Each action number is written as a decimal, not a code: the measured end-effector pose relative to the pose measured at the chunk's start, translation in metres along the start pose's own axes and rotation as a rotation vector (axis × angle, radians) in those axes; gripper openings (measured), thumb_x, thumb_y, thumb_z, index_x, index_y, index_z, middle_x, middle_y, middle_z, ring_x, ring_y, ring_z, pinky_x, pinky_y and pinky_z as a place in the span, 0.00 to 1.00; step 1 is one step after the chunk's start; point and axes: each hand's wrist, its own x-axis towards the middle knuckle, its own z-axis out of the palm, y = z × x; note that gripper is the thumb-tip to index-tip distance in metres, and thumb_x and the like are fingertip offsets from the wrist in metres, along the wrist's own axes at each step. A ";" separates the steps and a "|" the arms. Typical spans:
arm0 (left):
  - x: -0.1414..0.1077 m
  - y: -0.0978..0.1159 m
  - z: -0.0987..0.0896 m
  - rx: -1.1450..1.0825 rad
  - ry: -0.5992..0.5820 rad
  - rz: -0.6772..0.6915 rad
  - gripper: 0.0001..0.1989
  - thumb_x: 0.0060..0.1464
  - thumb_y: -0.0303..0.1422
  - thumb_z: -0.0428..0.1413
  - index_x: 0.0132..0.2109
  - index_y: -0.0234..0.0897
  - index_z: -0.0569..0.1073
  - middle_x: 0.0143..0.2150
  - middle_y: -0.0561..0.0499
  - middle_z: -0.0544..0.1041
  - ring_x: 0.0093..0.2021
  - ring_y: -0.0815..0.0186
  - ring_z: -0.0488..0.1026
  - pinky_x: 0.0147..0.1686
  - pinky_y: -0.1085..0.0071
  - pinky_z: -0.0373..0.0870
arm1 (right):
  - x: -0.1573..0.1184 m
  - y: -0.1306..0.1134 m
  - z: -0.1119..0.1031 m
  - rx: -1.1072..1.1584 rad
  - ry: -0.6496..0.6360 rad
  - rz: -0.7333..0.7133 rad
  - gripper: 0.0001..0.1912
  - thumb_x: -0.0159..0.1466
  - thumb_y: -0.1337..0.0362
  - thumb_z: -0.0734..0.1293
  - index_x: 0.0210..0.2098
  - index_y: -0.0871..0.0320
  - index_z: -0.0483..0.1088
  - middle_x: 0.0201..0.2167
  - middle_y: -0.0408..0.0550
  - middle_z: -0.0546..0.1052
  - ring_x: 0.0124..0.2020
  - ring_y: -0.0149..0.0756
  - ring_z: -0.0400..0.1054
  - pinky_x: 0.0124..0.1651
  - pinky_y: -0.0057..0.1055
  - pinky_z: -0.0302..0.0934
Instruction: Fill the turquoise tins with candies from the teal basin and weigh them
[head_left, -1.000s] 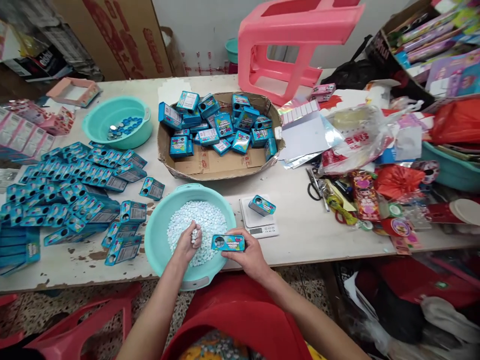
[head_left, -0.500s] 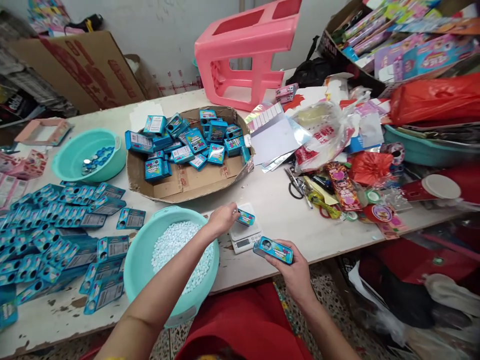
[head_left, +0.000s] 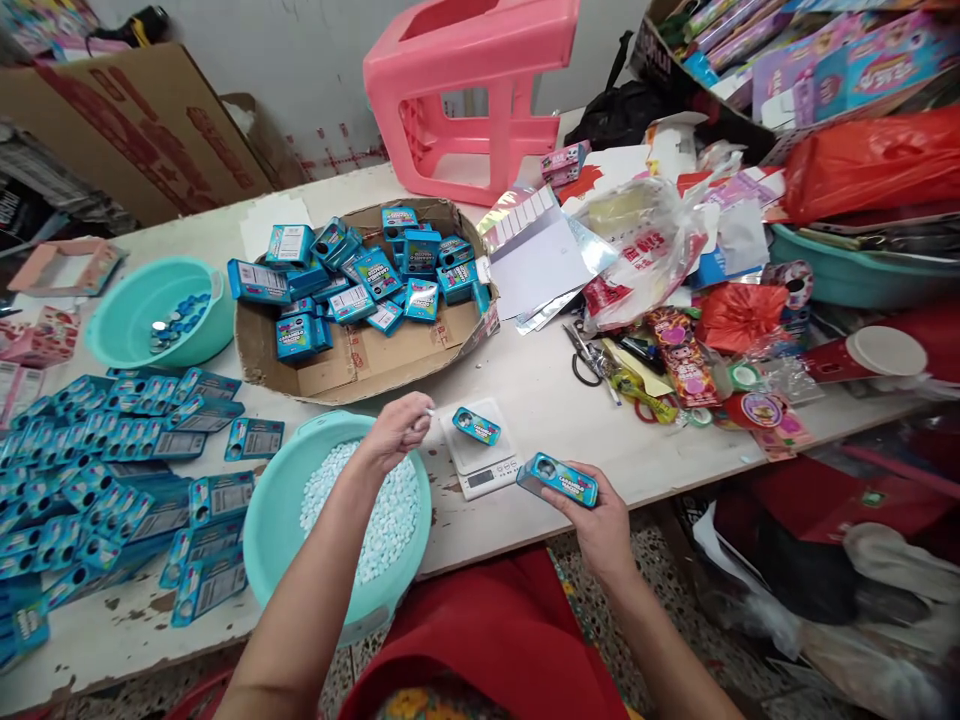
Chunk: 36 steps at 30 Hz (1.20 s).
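Note:
My left hand (head_left: 401, 428) is closed above the right rim of a turquoise basin (head_left: 259, 520), with a small white candy (head_left: 430, 411) showing at its fingertips. Inside that basin lies a heap of pale candies (head_left: 379, 510). A blue candy box (head_left: 477, 426) with a round opening rests on a white digital scale (head_left: 491, 480), just right of my left hand. My right hand (head_left: 600, 515) grips another blue candy box (head_left: 562, 480), held tilted near the table's front edge.
A cardboard tray (head_left: 360, 370) of blue boxes stands behind the basin. More blue boxes (head_left: 217, 495) cover the left side, with a second turquoise basin (head_left: 217, 320) behind them. Scissors (head_left: 585, 365), wrappers and a paper cup (head_left: 862, 355) clutter the right. A pink stool (head_left: 465, 80) lies at the back.
My left hand has moved left from the box on the scale to above the candy basin. That box now stays on the scale by itself. My right hand still holds its box.

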 end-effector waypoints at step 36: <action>0.023 -0.002 0.041 1.481 0.025 0.076 0.18 0.50 0.46 0.55 0.45 0.42 0.69 0.35 0.46 0.75 0.36 0.57 0.71 0.29 0.71 0.54 | -0.016 0.010 0.022 -0.030 0.055 0.045 0.28 0.44 0.56 0.76 0.42 0.57 0.69 0.32 0.45 0.76 0.33 0.36 0.68 0.39 0.34 0.63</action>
